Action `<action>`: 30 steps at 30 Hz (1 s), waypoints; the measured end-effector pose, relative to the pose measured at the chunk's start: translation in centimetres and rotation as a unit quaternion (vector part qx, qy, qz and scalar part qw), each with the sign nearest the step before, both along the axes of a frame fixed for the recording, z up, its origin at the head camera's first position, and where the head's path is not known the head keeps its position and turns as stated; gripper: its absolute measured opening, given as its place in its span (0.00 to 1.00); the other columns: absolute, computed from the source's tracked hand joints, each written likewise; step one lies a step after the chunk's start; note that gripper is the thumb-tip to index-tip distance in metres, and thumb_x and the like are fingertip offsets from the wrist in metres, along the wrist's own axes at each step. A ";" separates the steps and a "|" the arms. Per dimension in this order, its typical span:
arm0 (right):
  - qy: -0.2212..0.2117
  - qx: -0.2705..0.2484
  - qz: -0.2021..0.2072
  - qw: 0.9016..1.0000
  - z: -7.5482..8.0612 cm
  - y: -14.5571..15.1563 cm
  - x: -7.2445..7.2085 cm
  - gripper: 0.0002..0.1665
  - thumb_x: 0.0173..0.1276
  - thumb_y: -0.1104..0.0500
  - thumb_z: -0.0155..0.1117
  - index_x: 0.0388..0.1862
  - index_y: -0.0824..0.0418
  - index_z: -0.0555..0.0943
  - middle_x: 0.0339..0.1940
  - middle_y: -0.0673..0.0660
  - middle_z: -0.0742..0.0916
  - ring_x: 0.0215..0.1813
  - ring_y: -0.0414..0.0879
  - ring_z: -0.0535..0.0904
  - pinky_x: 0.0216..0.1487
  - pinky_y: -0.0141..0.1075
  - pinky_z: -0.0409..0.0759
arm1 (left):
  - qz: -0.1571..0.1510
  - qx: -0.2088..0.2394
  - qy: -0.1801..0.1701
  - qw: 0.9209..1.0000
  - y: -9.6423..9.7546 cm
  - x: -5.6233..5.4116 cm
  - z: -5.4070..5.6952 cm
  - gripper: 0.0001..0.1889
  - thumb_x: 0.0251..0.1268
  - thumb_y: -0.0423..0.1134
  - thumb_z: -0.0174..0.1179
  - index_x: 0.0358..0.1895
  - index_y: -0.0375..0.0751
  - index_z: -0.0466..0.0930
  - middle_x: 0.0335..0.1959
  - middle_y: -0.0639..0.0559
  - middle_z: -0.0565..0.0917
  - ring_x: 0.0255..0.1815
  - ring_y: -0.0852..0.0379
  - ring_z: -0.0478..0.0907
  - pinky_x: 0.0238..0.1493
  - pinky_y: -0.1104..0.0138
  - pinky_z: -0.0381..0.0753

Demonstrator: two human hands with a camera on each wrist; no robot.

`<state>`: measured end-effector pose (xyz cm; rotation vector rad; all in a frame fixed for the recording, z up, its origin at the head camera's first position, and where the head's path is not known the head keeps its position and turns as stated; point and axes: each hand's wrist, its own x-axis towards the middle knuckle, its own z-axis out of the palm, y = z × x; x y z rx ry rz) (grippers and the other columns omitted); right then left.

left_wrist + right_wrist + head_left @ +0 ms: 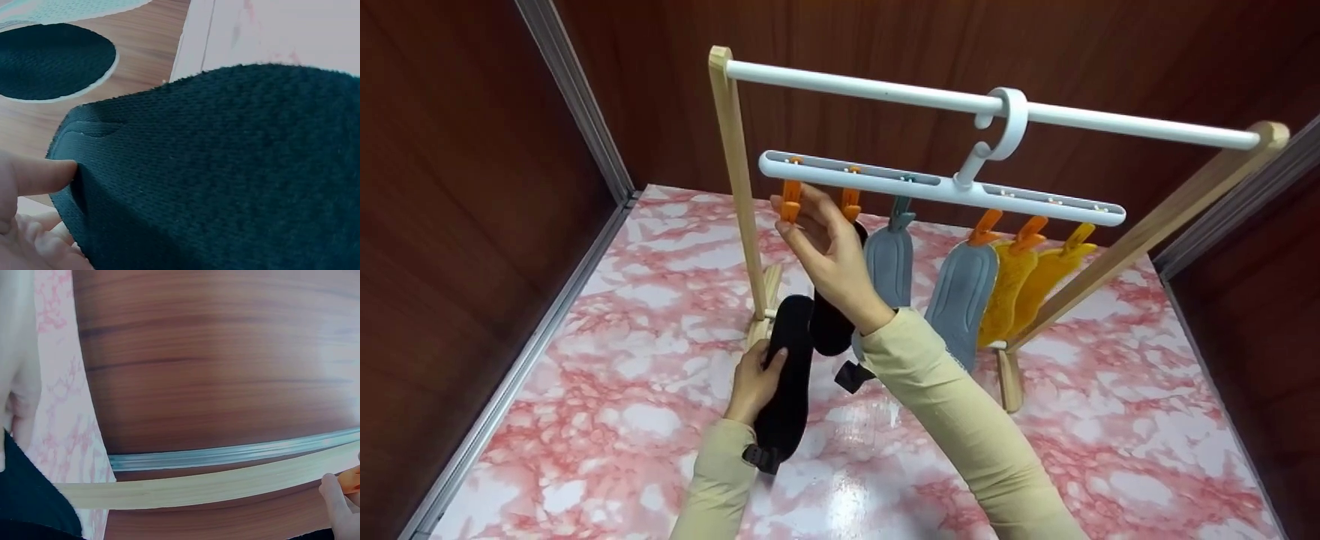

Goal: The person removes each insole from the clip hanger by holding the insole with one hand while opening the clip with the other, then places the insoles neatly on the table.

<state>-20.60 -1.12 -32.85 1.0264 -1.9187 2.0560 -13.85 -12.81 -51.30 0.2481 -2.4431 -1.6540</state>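
left of centre, the left hand [754,384] pinches a black insole [790,375] by its left edge — higher up, the right hand [837,255] pinches an orange clip [791,199].

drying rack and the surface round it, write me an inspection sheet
Surface: red-and-white marbled top, some glare
Job's things: white hanger on the wooden rack's rail; one hanging black insole, two grey insoles and two yellow insoles clipped to it
Clutter: nothing seen
Left hand: holds another black insole
Right hand: pinches the orange end clip, which holds no insole
Cables: nothing seen
Surroundings: brown wood-grain panels, metal strips
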 end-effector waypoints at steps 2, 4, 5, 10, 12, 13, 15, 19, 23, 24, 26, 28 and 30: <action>-0.003 0.003 0.001 1.000 -0.1 0.0 0.0 0.26 0.68 0.71 0.57 0.63 0.74 0.66 0.59 0.69 0.79 0.58 0.52 0.79 0.61 0.41 0.75 | -0.003 0.000 -0.001 1.000 0.0 0.1 -0.4 0.10 0.68 0.34 0.55 0.46 0.30 0.77 0.41 0.37 0.84 0.44 0.43 0.79 0.50 0.52 0.74; -0.006 0.006 0.004 1.000 -0.2 0.1 0.1 0.27 0.67 0.71 0.57 0.64 0.74 0.65 0.60 0.69 0.79 0.59 0.53 0.79 0.61 0.41 0.75 | -0.007 0.004 -0.003 1.000 0.0 0.1 -0.7 0.11 0.68 0.33 0.55 0.47 0.28 0.76 0.42 0.35 0.84 0.45 0.41 0.79 0.51 0.51 0.74; -0.007 0.009 0.004 1.000 -0.2 0.1 0.1 0.27 0.67 0.71 0.57 0.64 0.74 0.65 0.60 0.69 0.79 0.59 0.53 0.78 0.61 0.41 0.75 | -0.008 0.009 -0.006 1.000 0.0 0.1 -0.9 0.11 0.68 0.33 0.55 0.47 0.28 0.76 0.42 0.35 0.84 0.45 0.41 0.79 0.51 0.51 0.74; 0.003 0.029 0.005 1.000 -0.2 0.3 0.2 0.29 0.67 0.71 0.57 0.66 0.74 0.62 0.63 0.69 0.76 0.62 0.55 0.76 0.63 0.40 0.74 | -0.009 0.001 -0.007 1.000 0.2 0.0 -1.4 0.11 0.65 0.31 0.57 0.46 0.28 0.75 0.39 0.34 0.85 0.42 0.42 0.80 0.48 0.52 0.75; 0.013 0.037 0.003 0.999 -0.3 0.4 0.3 0.30 0.67 0.71 0.56 0.67 0.74 0.62 0.63 0.69 0.76 0.62 0.55 0.76 0.63 0.39 0.73 | -0.010 -0.003 -0.015 1.000 0.3 -0.1 -1.6 0.10 0.65 0.31 0.57 0.46 0.29 0.75 0.38 0.34 0.85 0.40 0.43 0.80 0.47 0.53 0.75; 0.018 0.040 0.003 0.999 -0.3 0.4 0.3 0.30 0.67 0.71 0.56 0.67 0.74 0.62 0.64 0.69 0.76 0.63 0.55 0.76 0.63 0.39 0.73 | -0.013 -0.006 -0.018 1.000 0.4 -0.1 -1.7 0.11 0.65 0.32 0.57 0.47 0.29 0.74 0.37 0.34 0.85 0.39 0.43 0.80 0.46 0.53 0.75; 0.036 0.044 0.004 0.998 -0.4 0.4 0.3 0.31 0.67 0.72 0.56 0.67 0.75 0.61 0.64 0.70 0.76 0.63 0.55 0.76 0.63 0.39 0.74 | -0.020 -0.008 -0.029 0.999 0.5 -0.1 -1.8 0.12 0.66 0.32 0.57 0.48 0.29 0.74 0.38 0.34 0.85 0.38 0.43 0.81 0.45 0.53 0.75; 0.071 0.050 0.012 0.996 -0.6 0.5 0.2 0.34 0.66 0.73 0.56 0.69 0.76 0.57 0.65 0.71 0.74 0.66 0.56 0.73 0.64 0.39 0.72 | -0.020 -0.018 -0.053 0.998 0.8 -0.1 -2.2 0.14 0.66 0.34 0.56 0.52 0.29 0.74 0.41 0.32 0.84 0.40 0.42 0.81 0.46 0.52 0.76; 0.093 0.057 0.018 0.994 -0.8 0.6 0.2 0.39 0.64 0.75 0.55 0.71 0.78 0.52 0.68 0.73 0.70 0.68 0.60 0.69 0.65 0.39 0.71 | -0.010 -0.034 -0.055 0.998 0.9 -0.2 -2.5 0.15 0.65 0.34 0.57 0.51 0.28 0.74 0.41 0.32 0.83 0.41 0.41 0.81 0.47 0.51 0.76; 0.095 0.057 0.019 0.994 -0.8 0.6 0.2 0.40 0.64 0.75 0.55 0.71 0.79 0.51 0.68 0.73 0.69 0.69 0.60 0.68 0.66 0.39 0.71 | -0.007 -0.037 -0.053 0.998 0.9 -0.2 -2.6 0.15 0.65 0.34 0.58 0.51 0.28 0.75 0.41 0.33 0.83 0.41 0.41 0.81 0.47 0.51 0.76; 0.098 0.060 0.019 0.993 -0.9 0.7 0.3 0.41 0.63 0.76 0.55 0.71 0.80 0.48 0.70 0.75 0.66 0.69 0.62 0.67 0.66 0.40 0.70 | -0.004 -0.037 -0.051 0.998 0.9 -0.1 -2.6 0.15 0.65 0.34 0.58 0.51 0.28 0.75 0.40 0.33 0.83 0.41 0.40 0.81 0.46 0.51 0.76; 0.097 0.060 0.022 0.993 -0.9 0.7 0.4 0.42 0.62 0.77 0.55 0.71 0.82 0.46 0.72 0.76 0.61 0.71 0.62 0.64 0.67 0.40 0.69 | 0.000 -0.042 -0.045 0.998 1.0 0.0 -2.6 0.15 0.64 0.34 0.58 0.50 0.28 0.75 0.39 0.33 0.84 0.40 0.40 0.80 0.46 0.50 0.76; 0.096 0.060 0.023 0.993 -0.9 0.8 0.5 0.44 0.62 0.77 0.55 0.71 0.82 0.44 0.73 0.76 0.57 0.72 0.63 0.63 0.68 0.41 0.68 | 0.003 -0.063 -0.033 0.997 1.1 0.2 -2.4 0.14 0.64 0.35 0.57 0.50 0.29 0.74 0.38 0.34 0.83 0.40 0.40 0.80 0.45 0.50 0.76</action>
